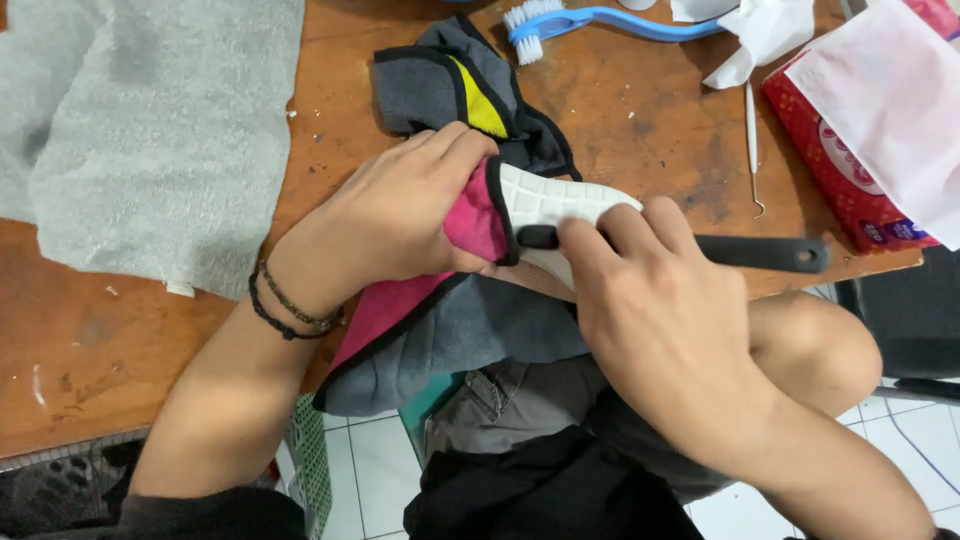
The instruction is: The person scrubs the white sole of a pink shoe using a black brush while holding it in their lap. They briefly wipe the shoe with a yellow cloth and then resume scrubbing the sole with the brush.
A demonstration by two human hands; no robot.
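My left hand (pixel 395 215) grips a shoe through a grey and pink cloth (pixel 440 320) with black edging, at the table's front edge. The shoe's white sole (pixel 555 200) faces up between my hands. My right hand (pixel 665 320) holds a black-handled tool (pixel 760 252) whose head is pressed against the sole near my fingertips. Most of the shoe is hidden by the cloth and my hands.
A grey towel (pixel 150 120) covers the wooden table's (pixel 90 340) left part. At the back lie a blue brush with white bristles (pixel 590 20), crumpled white tissue (pixel 765 30), a thin white hook tool (pixel 752 140) and a red tissue pack (pixel 850 170). White floor tiles (pixel 370 470) show below.
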